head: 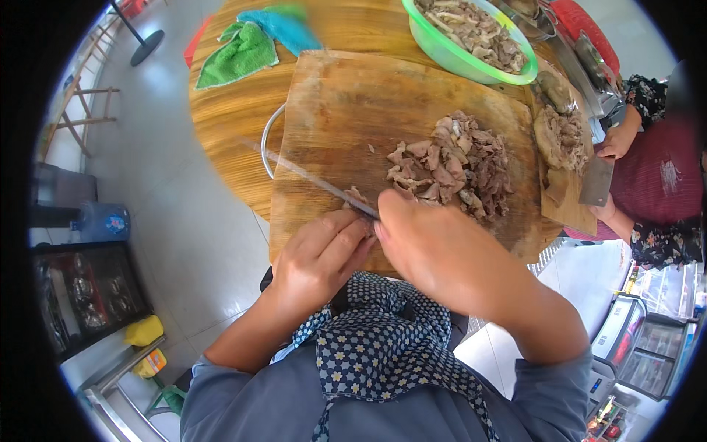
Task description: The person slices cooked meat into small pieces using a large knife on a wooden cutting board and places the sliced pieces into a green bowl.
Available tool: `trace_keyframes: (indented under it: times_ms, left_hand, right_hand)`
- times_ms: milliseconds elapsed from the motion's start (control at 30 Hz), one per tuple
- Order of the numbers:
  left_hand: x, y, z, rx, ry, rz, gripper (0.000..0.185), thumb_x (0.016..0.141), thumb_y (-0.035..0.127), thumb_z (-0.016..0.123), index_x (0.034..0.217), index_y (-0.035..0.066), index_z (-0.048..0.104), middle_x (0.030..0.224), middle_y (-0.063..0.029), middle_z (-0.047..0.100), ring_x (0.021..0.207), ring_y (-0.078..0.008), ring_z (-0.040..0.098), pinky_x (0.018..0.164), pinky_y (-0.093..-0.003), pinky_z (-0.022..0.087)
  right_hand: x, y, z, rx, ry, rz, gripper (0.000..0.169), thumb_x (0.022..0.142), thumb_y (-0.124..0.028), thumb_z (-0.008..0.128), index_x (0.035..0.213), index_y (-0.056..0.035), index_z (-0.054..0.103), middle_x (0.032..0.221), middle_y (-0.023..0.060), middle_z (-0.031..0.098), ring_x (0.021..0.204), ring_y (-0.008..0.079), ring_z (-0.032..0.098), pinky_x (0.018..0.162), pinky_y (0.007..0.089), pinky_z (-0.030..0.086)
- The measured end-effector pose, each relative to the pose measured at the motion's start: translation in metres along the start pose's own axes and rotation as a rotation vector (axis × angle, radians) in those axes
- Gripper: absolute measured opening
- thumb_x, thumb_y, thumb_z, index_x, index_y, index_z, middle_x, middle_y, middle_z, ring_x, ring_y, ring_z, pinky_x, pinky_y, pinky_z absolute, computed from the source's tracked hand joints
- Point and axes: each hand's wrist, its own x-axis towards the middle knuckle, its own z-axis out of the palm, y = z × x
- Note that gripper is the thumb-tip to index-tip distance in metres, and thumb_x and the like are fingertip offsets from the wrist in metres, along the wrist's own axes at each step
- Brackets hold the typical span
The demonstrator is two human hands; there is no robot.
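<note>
My right hand (436,243) grips a long thin knife (331,190), whose blade is blurred and points to the upper left. Close beside it, my left hand (323,248) has its fingers curled over a small piece of cooked meat (355,194) near the front edge of a wooden cutting board (342,110). Most of that piece is hidden under the fingers and the blade. A heap of sliced cooked meat (442,160) lies on the board just beyond my right hand. The board has a metal loop handle (267,138) on its left side.
A green-rimmed basin (469,72) of cut meat stands at the back. Green (240,58) and blue cloths (281,30) lie on the round wooden table (221,121). To the right, another person holds a cleaver (597,181) by a second board (574,212) with large meat pieces (560,135).
</note>
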Motion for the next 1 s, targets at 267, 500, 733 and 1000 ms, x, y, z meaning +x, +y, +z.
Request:
trace_keyframes:
  times_ms: [267,500,733,1000]
  left_hand:
    - [-0.001,0.001,0.001,0.012,0.064,0.020,0.026,0.081,0.005,0.088,0.104,0.003,0.076,0.108,-0.0098,0.073,0.091,-0.0271,0.075,0.074,-0.0364,0.062]
    - [-0.005,0.004,0.006,0.015,0.092,-0.002,0.029,0.081,0.006,0.088,0.106,0.003,0.074,0.109,-0.0111,0.072,0.089,-0.0302,0.073,0.074,-0.0383,0.061]
    - [-0.004,0.003,0.005,0.007,0.058,-0.013,0.032,0.080,0.001,0.088,0.109,0.003,0.075,0.110,-0.0125,0.072,0.093,-0.0307,0.073,0.076,-0.0386,0.061]
    - [-0.006,0.004,-0.016,-0.056,-0.077,-0.107,0.033,0.079,0.002,0.088,0.109,0.005,0.075,0.118,-0.0125,0.070,0.100,-0.0319,0.072,0.083,-0.0395,0.061]
  right_hand:
    - [-0.043,0.010,-0.007,0.006,0.251,0.037,0.023,0.109,-0.020,0.058,0.106,-0.0004,0.047,0.085,0.0280,0.065,0.084,0.0516,0.065,0.071,0.0600,0.047]
    - [-0.081,-0.006,0.007,-0.020,0.249,0.012,0.026,0.107,-0.022,0.063,0.101,-0.0019,0.048,0.085,0.0244,0.062,0.080,0.0501,0.063,0.066,0.0563,0.046]
    - [-0.085,-0.003,0.008,-0.010,0.216,0.011,0.026,0.107,-0.023,0.064,0.102,-0.0022,0.048,0.086,0.0239,0.064,0.081,0.0485,0.064,0.067,0.0565,0.046]
    - [-0.095,0.005,-0.003,0.006,0.326,0.088,0.025,0.108,-0.022,0.060,0.104,-0.0018,0.046,0.086,0.0258,0.063,0.083,0.0510,0.064,0.070,0.0590,0.045]
